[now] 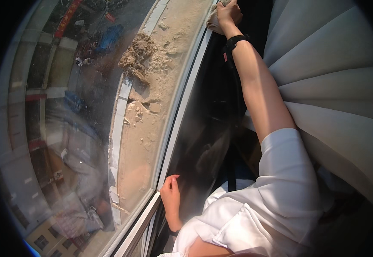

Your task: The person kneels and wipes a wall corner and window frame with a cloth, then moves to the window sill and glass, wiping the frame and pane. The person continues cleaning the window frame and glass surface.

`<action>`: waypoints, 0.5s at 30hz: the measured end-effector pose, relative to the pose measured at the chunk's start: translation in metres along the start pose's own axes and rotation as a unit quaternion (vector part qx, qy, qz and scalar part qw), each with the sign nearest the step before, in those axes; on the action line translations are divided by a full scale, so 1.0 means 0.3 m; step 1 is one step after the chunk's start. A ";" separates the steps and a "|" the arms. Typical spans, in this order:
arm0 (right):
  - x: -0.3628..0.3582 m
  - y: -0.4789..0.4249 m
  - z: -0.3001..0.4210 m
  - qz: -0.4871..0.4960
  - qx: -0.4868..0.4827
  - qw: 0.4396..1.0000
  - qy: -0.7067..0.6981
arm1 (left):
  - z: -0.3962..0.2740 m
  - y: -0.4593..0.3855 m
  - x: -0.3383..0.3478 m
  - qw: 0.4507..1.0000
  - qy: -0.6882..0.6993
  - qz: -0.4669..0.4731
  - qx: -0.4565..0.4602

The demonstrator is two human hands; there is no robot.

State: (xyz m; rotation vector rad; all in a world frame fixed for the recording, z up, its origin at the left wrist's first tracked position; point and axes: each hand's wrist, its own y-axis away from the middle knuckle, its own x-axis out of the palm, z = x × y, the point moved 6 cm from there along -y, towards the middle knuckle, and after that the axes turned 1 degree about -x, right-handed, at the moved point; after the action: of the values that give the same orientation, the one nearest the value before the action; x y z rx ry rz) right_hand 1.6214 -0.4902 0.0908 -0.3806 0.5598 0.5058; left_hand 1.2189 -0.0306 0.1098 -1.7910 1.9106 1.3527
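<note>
At the top of the view my right hand (230,14) presses a folded beige cloth (213,23) against the far end of a white window frame (186,93). That arm is stretched out, with a black band (237,41) on the wrist. My left hand (170,196) is beside the frame's near corner, its fingers loosely bent and nothing visible in it. Whether it touches the frame I cannot tell. The window glass (86,135) slopes away to the left, with hazy smears and reflections on it.
Beyond the glass is a dusty ledge (144,128) with crumbled debris and a clump of brown fibrous material (138,56). Far below lie a street and buildings (41,106). A pale pleated curtain (331,70) hangs along the right. A dark surface (205,106) borders the frame's inner side.
</note>
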 end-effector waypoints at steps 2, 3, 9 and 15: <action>-0.012 0.002 -0.007 -0.021 -0.031 0.999 -0.002 | 0.001 -0.004 -0.006 1.000 -0.004 0.006 -0.013; -0.018 0.012 -0.018 -0.031 -0.046 0.998 -0.003 | 0.009 -0.001 -0.008 1.000 -0.006 0.009 -0.019; -0.091 0.245 0.011 0.001 -0.122 0.993 0.008 | 0.082 0.056 0.018 0.998 -0.004 0.044 0.034; -0.222 0.638 0.039 0.094 -0.132 0.987 -0.016 | 0.143 0.153 -0.005 0.994 -0.024 0.071 0.081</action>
State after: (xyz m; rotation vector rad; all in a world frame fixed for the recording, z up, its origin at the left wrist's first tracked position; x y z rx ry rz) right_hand 1.4724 -0.3524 0.1002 -0.5743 0.5002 0.7718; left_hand 1.1611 -0.0060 0.1082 -1.5606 2.0906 1.2299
